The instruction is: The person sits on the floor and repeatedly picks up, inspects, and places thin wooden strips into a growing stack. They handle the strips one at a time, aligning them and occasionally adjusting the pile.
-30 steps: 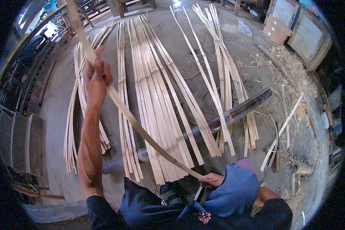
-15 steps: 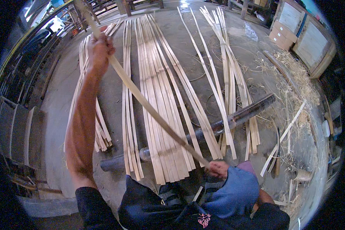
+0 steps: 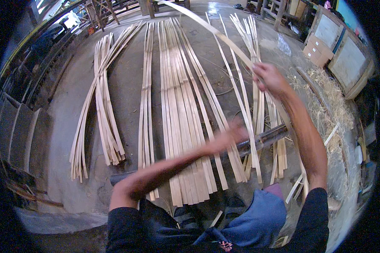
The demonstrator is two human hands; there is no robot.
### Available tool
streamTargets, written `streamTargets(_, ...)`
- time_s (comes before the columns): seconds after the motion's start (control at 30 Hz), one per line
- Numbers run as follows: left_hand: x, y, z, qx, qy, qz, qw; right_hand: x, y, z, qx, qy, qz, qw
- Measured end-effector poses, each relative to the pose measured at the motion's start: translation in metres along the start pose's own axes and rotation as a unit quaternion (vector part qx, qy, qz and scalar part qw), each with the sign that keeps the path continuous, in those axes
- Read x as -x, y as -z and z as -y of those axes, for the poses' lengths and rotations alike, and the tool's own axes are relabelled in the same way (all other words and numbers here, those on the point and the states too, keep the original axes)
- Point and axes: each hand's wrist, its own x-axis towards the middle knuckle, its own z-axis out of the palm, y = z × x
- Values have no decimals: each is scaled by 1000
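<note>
High on the right, my right hand (image 3: 271, 79) is closed around a long, pale bamboo strip (image 3: 234, 47). One end of the strip reaches up and left past the row's far end; the rest runs down beside my right forearm. My left arm stretches across the middle to the right. My left hand (image 3: 232, 135) is smeared by motion over the lying strips, and its fingers cannot be made out. Beneath it spreads a wide row of flat bamboo strips (image 3: 183, 139), laid side by side, pointing away from me.
A dark pole (image 3: 269, 138) lies crosswise under the strips. Crossed strip bundles (image 3: 107, 126) are at left, and another bundle (image 3: 251, 46) at right. Curly shavings (image 3: 333, 105) heap along the right, near cardboard boxes (image 3: 317, 51) and framed panels (image 3: 348, 63). A blue cloth (image 3: 261, 215) covers my lap.
The strip has swung from a left-leaning diagonal over the row to my right side. My right hand has risen from my lap with it. My left hand has let go and come down rightward.
</note>
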Motion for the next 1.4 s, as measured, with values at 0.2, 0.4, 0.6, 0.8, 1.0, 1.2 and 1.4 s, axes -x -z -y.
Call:
streamTargets(0.2, -52, -148, -6, 290, 23, -34, 956, -107, -40, -55, -88, -79, -4, 993)
streamTargets(0.4, -78, -123, 41, 210, 134, -236, 939, -73, -49, -149, 294, -22, -79, 952)
streamTargets(0.6, -92, -48, 84, 112, 171, -328, 922, 133, 12, -192, 138, -68, 110, 982)
streamTargets(0.8, -114, -12, 111, 123, 169, -319, 924, 357, 27, -157, -91, -474, 116, 868)
streamTargets(1.0, -110, -15, 116, 89, 164, -331, 925, 384, -8, -173, -46, -443, 31, 895)
streamTargets(1.2, -31, 10, 106, -349, 101, -218, 906, 338, -30, -179, 2, -356, 42, 934)
streamTargets(1.4, 56, -3, 118, -478, 69, -118, 868, 245, -54, -171, -162, -284, -31, 945)
